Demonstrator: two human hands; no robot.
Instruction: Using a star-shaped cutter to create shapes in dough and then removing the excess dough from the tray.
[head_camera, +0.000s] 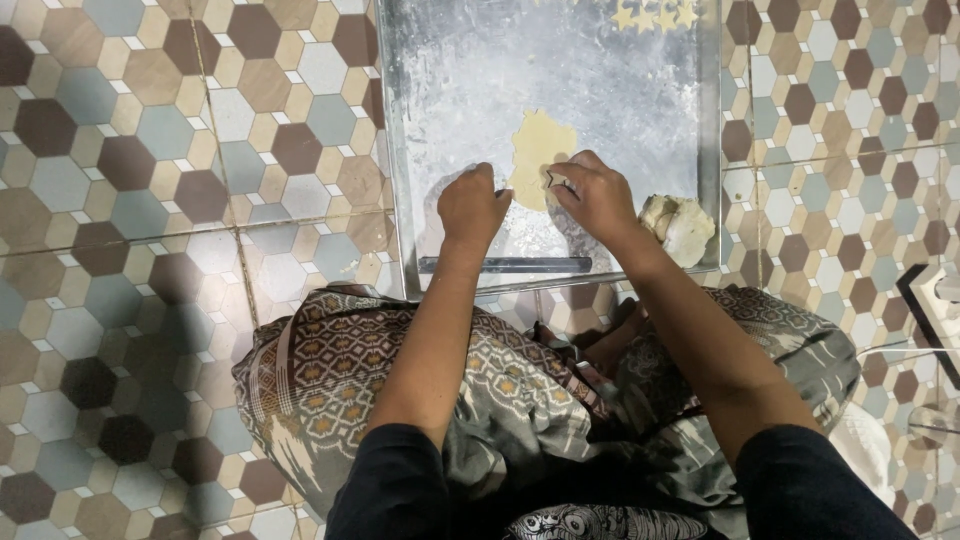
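Sitting on a hexagon-tiled floor with a patterned cloth over the lap, a person leans over a floured metal tray and works a flattened piece of yellow dough. The right hand pinches a small metal cutter against the near edge of the sheet, fingers closed around it. The left hand rests curled on the tray just beside the sheet's left edge, its fingertips touching or nearly touching the dough; whether it grips anything cannot be told. The dough sheet lies just ahead of both hands and between them, its long axis running away from the person, with the right hand the closer of the two to it. A lump of pale dough sits at the tray's near right corner beside the right wrist, and small star-shaped cut-outs are lined up at the far edge, well apart from the hands.
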